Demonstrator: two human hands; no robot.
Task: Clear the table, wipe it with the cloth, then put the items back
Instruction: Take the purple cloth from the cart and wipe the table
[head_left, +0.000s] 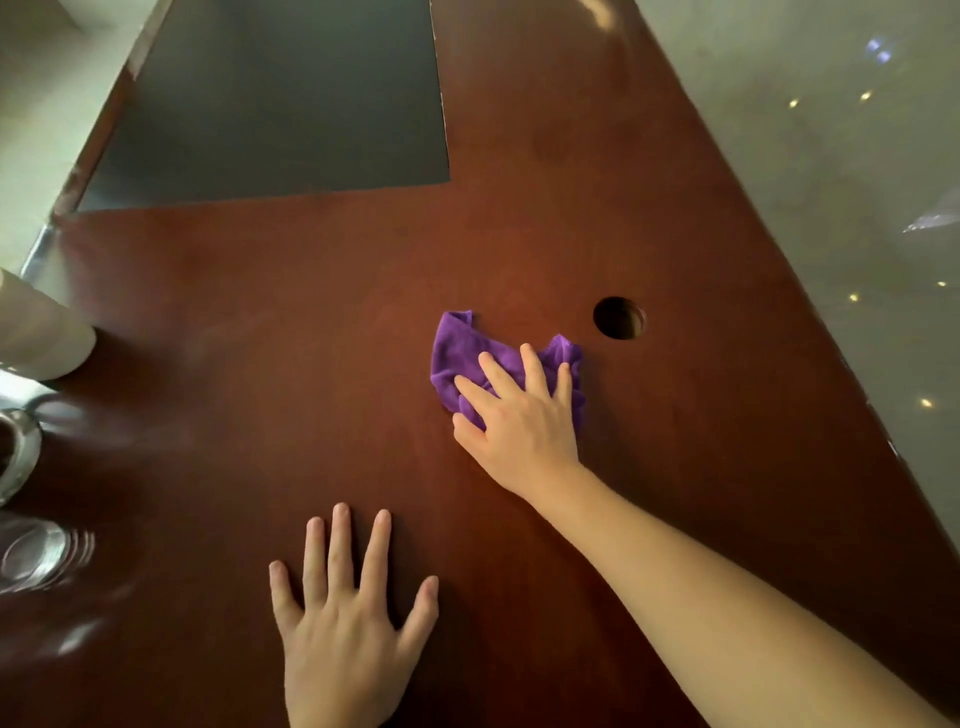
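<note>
A crumpled purple cloth (457, 353) lies on the dark red-brown wooden table (311, 322), right of centre. My right hand (519, 415) presses flat on top of the cloth, fingers spread over it, arm reaching in from the lower right. Near the front edge my left hand (348, 618) rests flat on the bare wood with fingers apart, holding nothing. At the left edge stand a pale paper cup (41, 332), a shiny metal bowl (15, 452) and a clear glass (36, 556), each partly cut off by the frame.
A round cable hole (620, 317) opens in the tabletop just beyond the cloth to the right. A dark grey mat (280, 104) covers the far left part of the table. Glossy pale floor (831, 182) runs along the table's right edge.
</note>
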